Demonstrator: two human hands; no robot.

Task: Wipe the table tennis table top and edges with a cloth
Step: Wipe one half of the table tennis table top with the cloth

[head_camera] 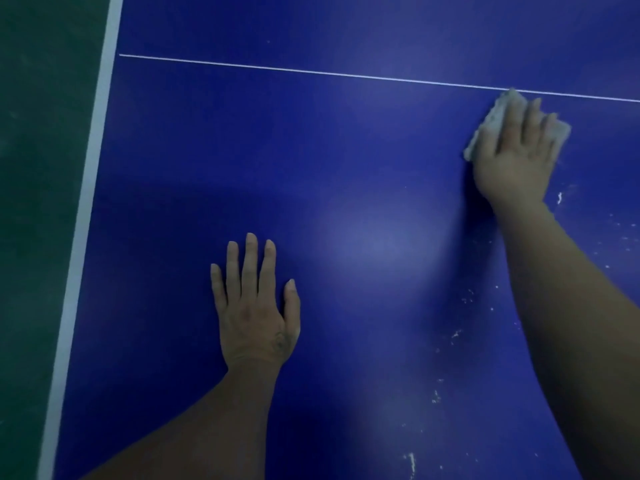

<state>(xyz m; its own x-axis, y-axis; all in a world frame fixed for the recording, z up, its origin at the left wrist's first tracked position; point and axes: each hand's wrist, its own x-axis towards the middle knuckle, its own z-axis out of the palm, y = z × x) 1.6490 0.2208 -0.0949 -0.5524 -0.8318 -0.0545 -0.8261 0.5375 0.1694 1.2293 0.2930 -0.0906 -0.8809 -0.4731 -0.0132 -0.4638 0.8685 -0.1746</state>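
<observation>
Two hands: we see both on the blue table [346,150].
Left hand [254,317]: flat, fingers straight, holding nothing.
Right hand [516,161]: fingers stretched, pressing the cloth [491,121] down.
Cloth: under our right hand, touching the thin white line [311,72].

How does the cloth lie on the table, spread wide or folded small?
Folded small, it seems: the cloth shows only around the right hand pressing it flat.

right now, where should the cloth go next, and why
Probably draw the right hand and its cloth back toward you, over the white specks scattered on the table top beside that forearm. The cloth sits up by the thin white line, away from them; the left hand rests flat on the table.
</observation>
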